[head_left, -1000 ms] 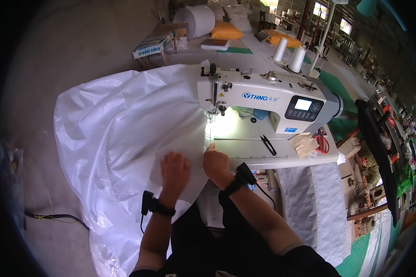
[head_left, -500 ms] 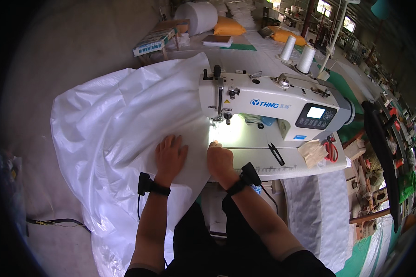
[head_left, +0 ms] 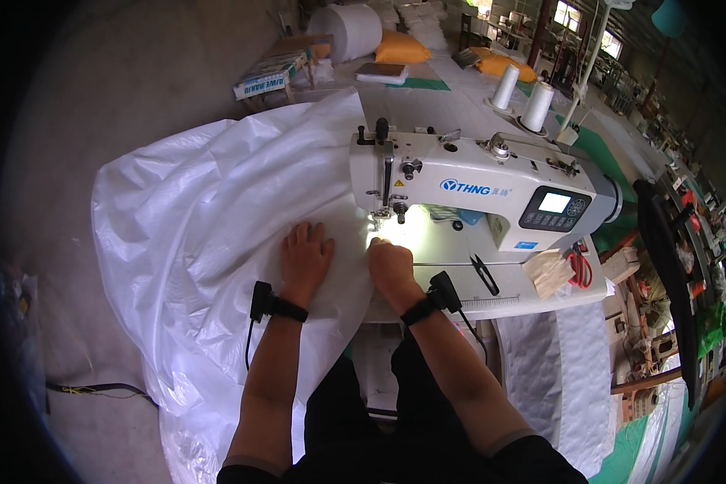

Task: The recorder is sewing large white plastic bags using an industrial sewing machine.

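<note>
I'm seeing left hand (head_left: 305, 262) and right hand (head_left: 391, 266) sitting nearer sewing machine's (head_left: 468, 177) needle end than half second ago. Left lying flat, fingers slightly parted, on white sheet (head_left: 218, 202) draping left of machine. Right curling by sheet's edge; can't tell whether pinching. Red scissors (head_left: 582, 270) resting on table (head_left: 444, 278). Lamp glare (head_left: 411, 232) blurring stitching spot.

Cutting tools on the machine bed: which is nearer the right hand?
The black snips, lying between the right hand and the red-handled scissors, which sit farther right.

White sheet (head_left: 194, 218) glossy, plastic-looking, wrinkled; sewing machine (head_left: 460, 165) smooth, seemingly painted metal; scissor handles (head_left: 586, 278) plastic-looking
</note>
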The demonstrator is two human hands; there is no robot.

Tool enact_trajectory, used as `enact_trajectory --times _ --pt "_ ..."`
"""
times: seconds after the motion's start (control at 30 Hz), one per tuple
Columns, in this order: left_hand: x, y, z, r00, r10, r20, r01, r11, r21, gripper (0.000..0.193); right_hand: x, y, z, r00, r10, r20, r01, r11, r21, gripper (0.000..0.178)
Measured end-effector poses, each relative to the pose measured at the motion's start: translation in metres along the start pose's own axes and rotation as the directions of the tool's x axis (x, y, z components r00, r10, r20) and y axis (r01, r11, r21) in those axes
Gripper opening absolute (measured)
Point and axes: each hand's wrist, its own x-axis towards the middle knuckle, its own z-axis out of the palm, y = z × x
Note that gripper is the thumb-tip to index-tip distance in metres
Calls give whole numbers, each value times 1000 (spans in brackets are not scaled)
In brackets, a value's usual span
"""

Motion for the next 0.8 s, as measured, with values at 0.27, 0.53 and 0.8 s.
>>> enact_trajectory --times 0.27,0.53,0.8 --pt "-2 1 -4 1000 12 -8 -12 1000 9 44 -3 1 2 999 -33 4 33 999 -6 13" --pt "0 0 -6 998 -13 54 15 999 -34 43 -3 -3 -7 1000 8 7 -8 1000 23 15" --pt "-175 -10 -100 790 329 518 482 188 -856 21 -163 -25 27 789 -262 556 -364 531 765 40"
